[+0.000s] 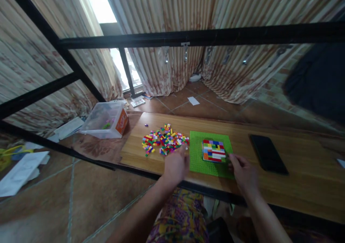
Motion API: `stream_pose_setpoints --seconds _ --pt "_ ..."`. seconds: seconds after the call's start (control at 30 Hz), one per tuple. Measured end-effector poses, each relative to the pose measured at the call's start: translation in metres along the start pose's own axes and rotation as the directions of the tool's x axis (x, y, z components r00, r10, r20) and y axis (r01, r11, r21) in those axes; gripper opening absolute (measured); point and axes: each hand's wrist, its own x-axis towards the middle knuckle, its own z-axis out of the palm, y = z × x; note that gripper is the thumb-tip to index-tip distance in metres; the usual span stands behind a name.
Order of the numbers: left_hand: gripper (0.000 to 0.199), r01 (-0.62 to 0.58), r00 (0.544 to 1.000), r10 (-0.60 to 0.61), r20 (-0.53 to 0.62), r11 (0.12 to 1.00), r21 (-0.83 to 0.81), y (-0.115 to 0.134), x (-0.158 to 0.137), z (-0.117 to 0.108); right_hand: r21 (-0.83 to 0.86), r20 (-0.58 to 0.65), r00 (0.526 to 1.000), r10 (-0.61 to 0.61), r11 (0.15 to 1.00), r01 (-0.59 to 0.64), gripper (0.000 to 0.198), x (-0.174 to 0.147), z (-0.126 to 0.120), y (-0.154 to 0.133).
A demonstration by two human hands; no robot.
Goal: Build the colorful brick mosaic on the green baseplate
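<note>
A loose pile of small coloured toy bricks (167,139) is spread over the wooden table. My left hand (176,164) is at the pile's near right edge, fingers bent together and slightly blurred; whatever they pinch is hidden. Beside the pile lies a green studded baseplate (195,160). On it sits a low block of built-up bricks (214,151) in red, white, blue, yellow and orange rows. My right hand (242,171) rests over the baseplate's right edge, thumb and finger closed just right of the built block. I cannot make out anything between them.
A black phone (268,154) lies on the table (304,171) to the right. Left of the table, a clear plastic box (99,119) with an orange label holds a few pieces. A dark metal bar (199,36) crosses in front of the curtains. Papers lie on the floor.
</note>
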Motion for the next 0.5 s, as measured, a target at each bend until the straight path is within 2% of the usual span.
stream_pose_setpoints --seconds 0.07,0.13,0.23,0.37,0.5 --pt "0.037 0.128 0.984 -0.124 -0.126 0.991 0.029 -0.032 0.007 -0.017 -0.016 -0.024 1.000 -0.002 1.000 0.001 0.052 -0.003 -0.004 0.002" --pt "0.034 0.224 0.964 -0.208 -0.166 0.971 0.084 -0.061 0.015 -0.031 -0.016 -0.023 1.000 -0.010 1.000 0.009 0.049 -0.008 -0.007 0.001" --pt "0.032 0.232 0.969 -0.213 -0.126 0.959 0.162 -0.088 0.028 -0.041 -0.028 -0.007 0.999 -0.038 0.999 0.038 0.045 -0.014 -0.008 -0.004" --pt "0.026 0.159 0.987 -0.158 -0.028 0.954 0.254 -0.094 0.040 -0.040 -0.033 0.007 0.999 -0.047 0.998 0.047 0.043 -0.019 -0.005 -0.008" --pt "0.026 0.130 0.991 -0.132 -0.013 0.947 0.293 -0.088 0.047 -0.039 -0.045 0.018 0.999 -0.035 0.998 0.036 0.043 -0.019 -0.005 -0.003"
